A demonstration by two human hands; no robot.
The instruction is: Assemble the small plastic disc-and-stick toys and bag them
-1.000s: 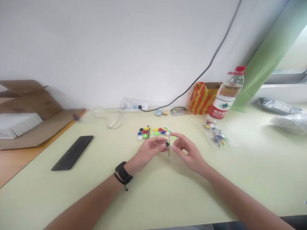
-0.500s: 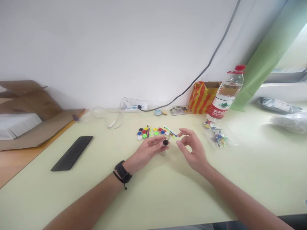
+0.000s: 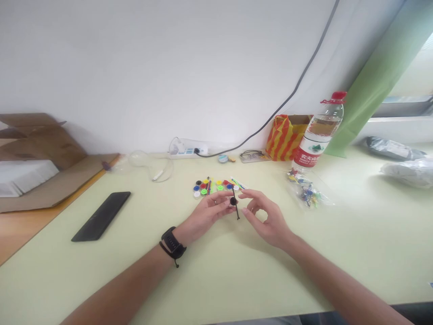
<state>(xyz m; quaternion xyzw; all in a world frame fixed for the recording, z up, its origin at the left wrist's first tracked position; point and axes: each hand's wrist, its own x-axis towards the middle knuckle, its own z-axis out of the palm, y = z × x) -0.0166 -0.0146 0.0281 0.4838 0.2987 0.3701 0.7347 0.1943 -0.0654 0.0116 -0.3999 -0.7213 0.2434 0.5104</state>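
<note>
My left hand (image 3: 214, 208) is closed on a small black round piece (image 3: 233, 201), held between thumb and fingers. A thin black rod (image 3: 237, 212) lies across that piece, its near end sticking out toward me. Just right of it is my right hand (image 3: 265, 216), fingers curved and thumb apart, with nothing seen between them. Whether its fingertips touch the rod is hard to tell. Behind my hands lie several small coloured round pieces (image 3: 203, 186) and thin coloured sticks (image 3: 238, 182), partly covered by my left fingers.
A black flat case (image 3: 101, 216) lies at left, near an opened cardboard box (image 3: 40, 140). At right stand a water bottle (image 3: 318, 135) and a striped bag (image 3: 286, 140), with a clear bag of small parts (image 3: 309, 192) in front. A power strip (image 3: 187, 150) sits by the wall.
A black rod now shows across the round piece in my left hand. My right hand has moved left, closer to it. The left hand has stayed in place.
</note>
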